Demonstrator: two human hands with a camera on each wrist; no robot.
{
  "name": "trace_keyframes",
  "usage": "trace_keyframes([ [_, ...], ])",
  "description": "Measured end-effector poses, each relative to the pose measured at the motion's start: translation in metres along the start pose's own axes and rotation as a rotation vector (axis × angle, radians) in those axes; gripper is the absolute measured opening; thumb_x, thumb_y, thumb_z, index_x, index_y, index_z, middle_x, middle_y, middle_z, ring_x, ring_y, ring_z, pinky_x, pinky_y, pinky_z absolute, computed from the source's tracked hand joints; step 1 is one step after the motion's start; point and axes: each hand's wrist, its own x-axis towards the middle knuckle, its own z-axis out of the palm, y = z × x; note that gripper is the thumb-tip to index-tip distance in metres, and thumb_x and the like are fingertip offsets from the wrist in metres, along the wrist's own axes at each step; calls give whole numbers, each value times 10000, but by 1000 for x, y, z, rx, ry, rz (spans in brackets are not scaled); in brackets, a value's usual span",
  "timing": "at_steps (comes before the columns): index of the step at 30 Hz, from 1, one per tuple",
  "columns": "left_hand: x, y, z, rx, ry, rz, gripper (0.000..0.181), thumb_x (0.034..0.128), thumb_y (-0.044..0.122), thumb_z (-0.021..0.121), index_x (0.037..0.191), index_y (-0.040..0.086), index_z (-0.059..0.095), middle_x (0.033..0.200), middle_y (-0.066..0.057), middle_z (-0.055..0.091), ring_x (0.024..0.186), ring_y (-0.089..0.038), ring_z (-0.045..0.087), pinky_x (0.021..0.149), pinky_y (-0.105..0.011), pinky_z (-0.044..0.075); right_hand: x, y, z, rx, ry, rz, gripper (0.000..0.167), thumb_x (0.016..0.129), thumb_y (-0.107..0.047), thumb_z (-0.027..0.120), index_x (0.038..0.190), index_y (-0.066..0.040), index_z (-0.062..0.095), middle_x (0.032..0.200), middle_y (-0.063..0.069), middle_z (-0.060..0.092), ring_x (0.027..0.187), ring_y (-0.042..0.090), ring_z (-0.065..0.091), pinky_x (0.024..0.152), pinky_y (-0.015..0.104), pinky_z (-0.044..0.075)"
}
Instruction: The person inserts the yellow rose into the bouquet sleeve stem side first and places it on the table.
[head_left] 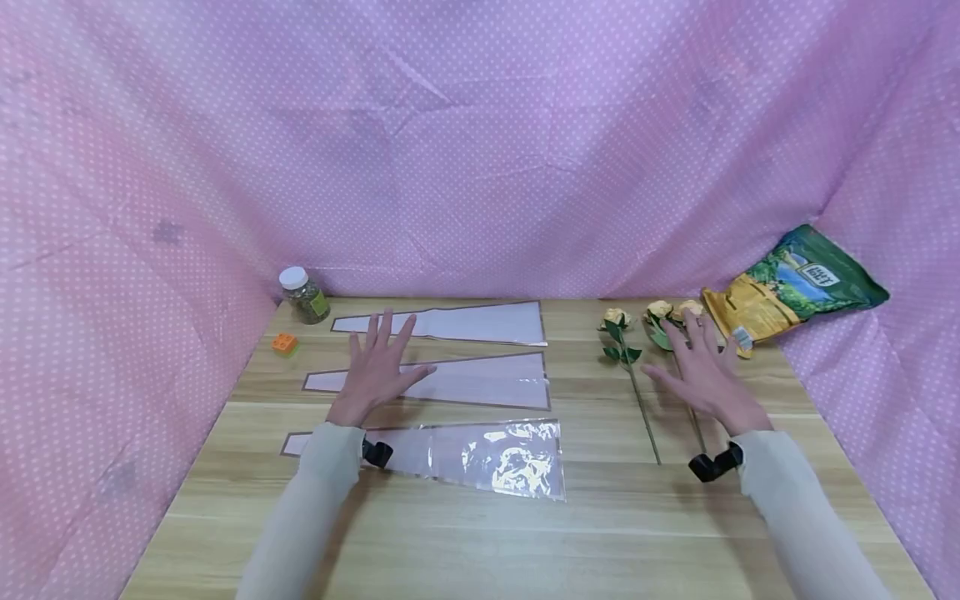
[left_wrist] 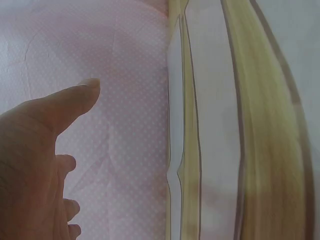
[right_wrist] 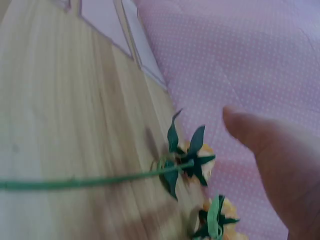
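My left hand (head_left: 377,367) hovers with spread fingers over the flat, tapered clear flower sleeves on the left half of the table. Three lie in a column: a far sleeve (head_left: 487,322), a middle sleeve (head_left: 480,382) and a shiny near sleeve (head_left: 517,458). Fingers also spread, my right hand (head_left: 705,375) is above the cream roses at the right and partly hides them. One rose (head_left: 617,317) lies apart to its left, its green stem (right_wrist: 100,181) showing in the right wrist view. Two more blooms, including a rose (head_left: 660,309), lie beside the fingers. Neither hand holds anything.
A white-capped jar (head_left: 306,296) stands at the back left corner, with an orange toy brick (head_left: 284,343) before it. A green and yellow bag (head_left: 798,287) leans at the back right. Pink dotted cloth (head_left: 480,167) walls the table's back and sides.
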Motion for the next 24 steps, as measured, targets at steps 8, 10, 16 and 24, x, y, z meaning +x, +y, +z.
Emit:
trace_keyframes([
  [8,22,19,4,12,-33,39,913,913,668,507,1617,221,134,1696,-175,-17,1565,-423,-51,1203,-697,14,22,-17,4,19,-52,-32,891,968,-632,468,1615,-139,105,1672,237,-78,1521,513,-111,1119,774,-91],
  [10,26,23,5,16,-45,44,914,916,676,499,1618,222,128,1698,-164,-33,1566,-419,-55,1210,-683,8,28,-23,5,18,-45,-50,882,967,-615,488,1606,-111,148,1669,262,-25,1522,524,-70,1128,773,-62],
  [16,40,35,14,12,-62,63,901,922,640,533,1613,196,162,1695,-186,7,1562,-441,-13,1217,-673,32,45,-39,11,-2,-31,-99,794,975,-476,575,1562,-47,256,1648,289,114,1522,513,66,1171,731,36],
  [24,58,47,26,19,-86,81,899,920,651,524,1613,204,165,1688,-201,61,1557,-453,43,1221,-665,74,64,-59,22,-11,-24,-162,709,982,-380,605,1527,-20,329,1625,289,203,1485,511,211,1181,693,151],
])
